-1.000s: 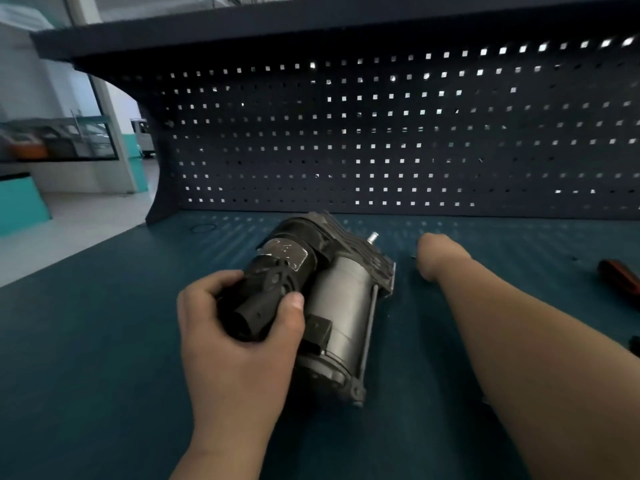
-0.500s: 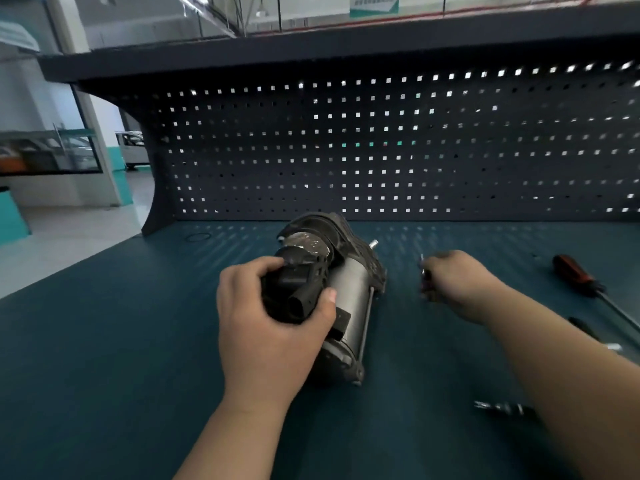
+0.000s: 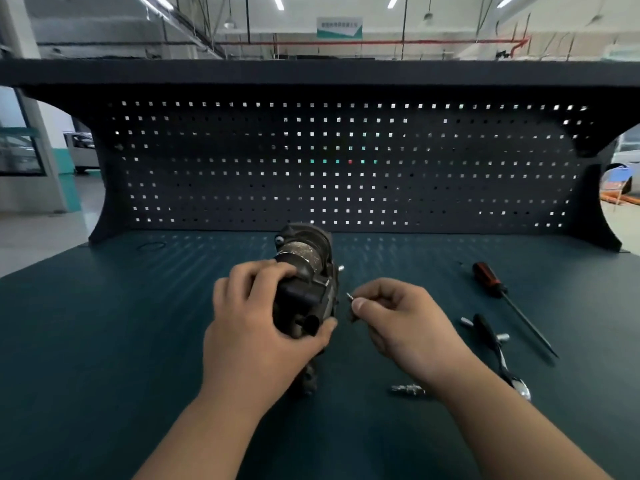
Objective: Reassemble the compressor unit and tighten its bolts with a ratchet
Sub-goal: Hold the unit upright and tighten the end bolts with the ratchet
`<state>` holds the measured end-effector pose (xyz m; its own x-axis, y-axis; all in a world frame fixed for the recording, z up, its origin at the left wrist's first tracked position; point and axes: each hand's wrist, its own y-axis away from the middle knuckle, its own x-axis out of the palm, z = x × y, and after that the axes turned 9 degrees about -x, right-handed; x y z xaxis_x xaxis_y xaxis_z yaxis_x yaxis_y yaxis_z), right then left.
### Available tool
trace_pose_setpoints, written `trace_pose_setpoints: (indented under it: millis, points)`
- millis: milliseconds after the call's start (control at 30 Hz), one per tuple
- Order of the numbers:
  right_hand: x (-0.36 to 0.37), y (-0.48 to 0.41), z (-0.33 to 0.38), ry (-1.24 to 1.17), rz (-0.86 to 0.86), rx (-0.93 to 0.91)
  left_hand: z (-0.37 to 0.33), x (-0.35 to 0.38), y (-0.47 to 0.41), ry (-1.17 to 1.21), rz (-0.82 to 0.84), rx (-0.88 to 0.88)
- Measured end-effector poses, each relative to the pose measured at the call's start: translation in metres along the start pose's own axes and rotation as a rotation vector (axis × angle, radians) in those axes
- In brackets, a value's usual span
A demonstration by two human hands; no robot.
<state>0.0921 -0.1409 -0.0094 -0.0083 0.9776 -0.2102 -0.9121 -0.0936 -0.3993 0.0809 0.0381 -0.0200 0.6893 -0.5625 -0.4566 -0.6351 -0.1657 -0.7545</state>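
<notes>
The dark compressor unit (image 3: 306,261) lies on the teal bench mat, its long axis pointing away from me. My left hand (image 3: 256,323) grips its near black end from the left, thumb underneath. My right hand (image 3: 401,317) is just right of the unit and pinches a small bolt (image 3: 349,296) between thumb and fingers, its tip pointing at the unit's side. A ratchet (image 3: 495,348) with a black grip and chrome head lies on the mat to the right.
A red-and-black screwdriver (image 3: 498,292) lies at the right, beside the ratchet. A small metal fitting (image 3: 408,389) rests near my right wrist. A dark pegboard (image 3: 346,168) walls the back of the bench. A thin ring (image 3: 151,246) lies far left.
My right hand picked the bolt up from the mat and brought it close to the unit's side. The head tilted up, showing more of the pegboard and tools.
</notes>
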Motion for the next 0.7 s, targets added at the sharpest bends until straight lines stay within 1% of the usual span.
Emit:
trace_pose_setpoints:
  millis: [67,233,467,567,700]
  points:
    - [0.002,-0.002,0.003,0.027,-0.056,-0.063,0.000,0.000,0.002,0.011,0.011,0.000]
    - [0.015,-0.002,0.010,0.090,-0.114,-0.156,0.001,-0.002,0.004,0.025,0.008,0.000]
    - [0.016,0.000,0.013,0.099,-0.135,-0.161,-0.001,0.002,0.005,0.019,-0.027,-0.006]
    - [0.017,0.000,0.017,0.095,-0.159,-0.206,0.001,0.005,0.004,0.026,-0.054,0.001]
    - [0.027,0.004,0.020,0.083,-0.149,-0.266,0.000,0.007,0.005,0.031,-0.077,-0.006]
